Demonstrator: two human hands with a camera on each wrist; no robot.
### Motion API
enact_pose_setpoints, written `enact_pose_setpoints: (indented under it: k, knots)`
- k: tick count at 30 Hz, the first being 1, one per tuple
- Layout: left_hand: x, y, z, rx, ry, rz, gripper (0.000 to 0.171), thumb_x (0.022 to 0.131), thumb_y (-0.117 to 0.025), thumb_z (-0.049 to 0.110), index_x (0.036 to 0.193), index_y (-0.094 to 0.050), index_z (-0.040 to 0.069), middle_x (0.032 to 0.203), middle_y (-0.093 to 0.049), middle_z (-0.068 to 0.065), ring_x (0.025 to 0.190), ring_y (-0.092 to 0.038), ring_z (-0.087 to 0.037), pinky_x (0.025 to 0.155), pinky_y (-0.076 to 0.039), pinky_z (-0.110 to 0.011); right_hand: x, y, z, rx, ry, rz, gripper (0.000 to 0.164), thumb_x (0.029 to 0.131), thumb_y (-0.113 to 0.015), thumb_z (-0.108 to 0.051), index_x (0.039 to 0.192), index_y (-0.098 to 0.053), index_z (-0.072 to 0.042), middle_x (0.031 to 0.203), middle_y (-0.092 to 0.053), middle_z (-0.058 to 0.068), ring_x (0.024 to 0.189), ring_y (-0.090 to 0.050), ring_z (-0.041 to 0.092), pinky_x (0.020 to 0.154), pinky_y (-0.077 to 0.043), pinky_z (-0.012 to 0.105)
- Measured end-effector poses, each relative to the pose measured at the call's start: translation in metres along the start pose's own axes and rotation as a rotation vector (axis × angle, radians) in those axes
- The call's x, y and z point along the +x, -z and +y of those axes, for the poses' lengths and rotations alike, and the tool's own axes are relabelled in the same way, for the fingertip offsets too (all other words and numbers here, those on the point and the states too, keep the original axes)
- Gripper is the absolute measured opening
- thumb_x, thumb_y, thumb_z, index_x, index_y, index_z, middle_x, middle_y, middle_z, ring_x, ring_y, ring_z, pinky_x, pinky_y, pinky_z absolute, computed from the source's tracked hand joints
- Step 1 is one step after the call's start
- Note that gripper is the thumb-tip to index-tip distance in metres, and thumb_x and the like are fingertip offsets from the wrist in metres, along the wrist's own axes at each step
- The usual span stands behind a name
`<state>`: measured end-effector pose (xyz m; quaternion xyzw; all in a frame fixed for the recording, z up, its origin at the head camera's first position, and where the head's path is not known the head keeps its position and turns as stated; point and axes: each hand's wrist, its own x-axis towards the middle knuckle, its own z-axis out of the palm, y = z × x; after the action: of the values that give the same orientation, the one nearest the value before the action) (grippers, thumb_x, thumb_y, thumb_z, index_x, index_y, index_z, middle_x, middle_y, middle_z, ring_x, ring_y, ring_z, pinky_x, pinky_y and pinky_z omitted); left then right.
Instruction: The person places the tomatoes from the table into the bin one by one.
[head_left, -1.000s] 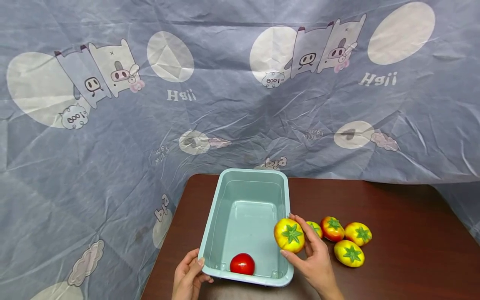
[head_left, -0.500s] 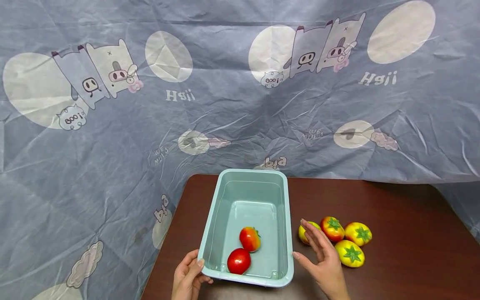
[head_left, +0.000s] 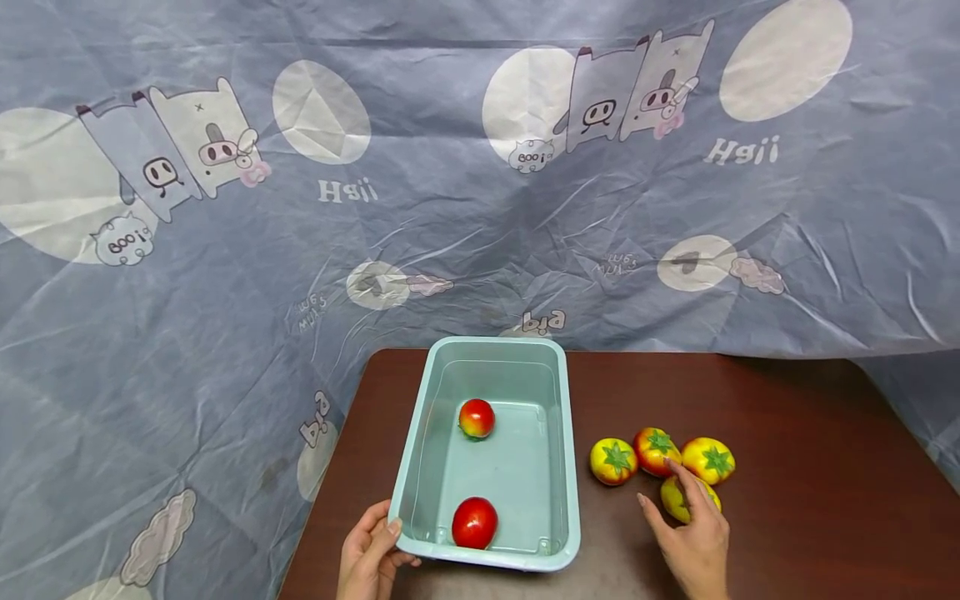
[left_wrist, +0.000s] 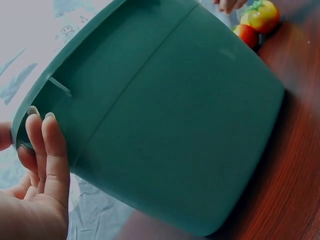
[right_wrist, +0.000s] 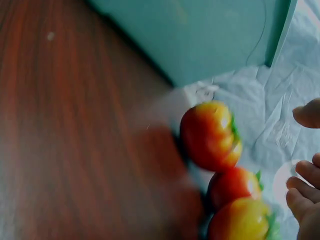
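A pale green plastic basin sits on the table; my left hand grips its near left corner, thumb on the rim. In the left wrist view the fingers lie under that rim. Inside the basin are a red tomato at the near end and a red-and-yellow tomato farther back. My right hand, fingers spread apart and holding nothing, hovers over a yellow tomato, partly hiding it. Beside it lie a red-and-yellow tomato and two yellower ones, left and right.
The dark brown wooden table extends to the right of the tomatoes. A grey-blue cloth with cartoon prints hangs behind the table and along its left side.
My right hand let go of a tomato into the basin, and that tomato rolled toward the far end. The hand then moved right to the loose tomatoes. My left hand kept its grip.
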<state>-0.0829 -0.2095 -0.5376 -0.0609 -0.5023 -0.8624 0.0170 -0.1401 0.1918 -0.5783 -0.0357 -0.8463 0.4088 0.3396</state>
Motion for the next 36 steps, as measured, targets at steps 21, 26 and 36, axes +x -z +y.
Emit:
enact_pose_setpoints:
  k: [21, 26, 36]
  knots:
    - [0.000, 0.002, 0.003, -0.002, 0.027, -0.032, 0.026, 0.100, -0.038, -0.003, 0.119, -0.053, 0.005, 0.099, -0.070, -0.001, 0.074, -0.068, -0.010, 0.062, -0.060, -0.024, -0.014, 0.004, 0.050, -0.140, -0.362, 0.039, 0.080, 0.069, -0.087, -0.014, 0.139, -0.048, -0.004, 0.130, -0.050, 0.025, 0.120, -0.047, 0.043, 0.102, -0.036, 0.059]
    - [0.000, 0.002, 0.004, -0.007, 0.031, -0.033, 0.024, 0.100, -0.039, -0.002, 0.119, -0.052, 0.004, 0.098, -0.071, -0.001, 0.073, -0.068, -0.009, 0.062, -0.060, -0.024, -0.015, 0.001, 0.054, -0.054, -0.527, 0.038, 0.083, 0.071, -0.087, -0.020, 0.142, -0.046, -0.008, 0.134, -0.050, 0.016, 0.129, -0.048, 0.020, 0.110, -0.037, 0.015]
    - [0.000, 0.003, 0.003, -0.024, 0.030, -0.051, 0.026, 0.100, -0.038, -0.002, 0.119, -0.053, 0.006, 0.098, -0.070, -0.001, 0.073, -0.068, -0.009, 0.063, -0.060, -0.023, -0.019, -0.007, 0.056, 0.033, -0.713, -0.002, 0.091, 0.072, -0.087, -0.031, 0.148, -0.039, -0.015, 0.136, -0.043, 0.006, 0.131, -0.046, 0.032, 0.084, -0.029, -0.011]
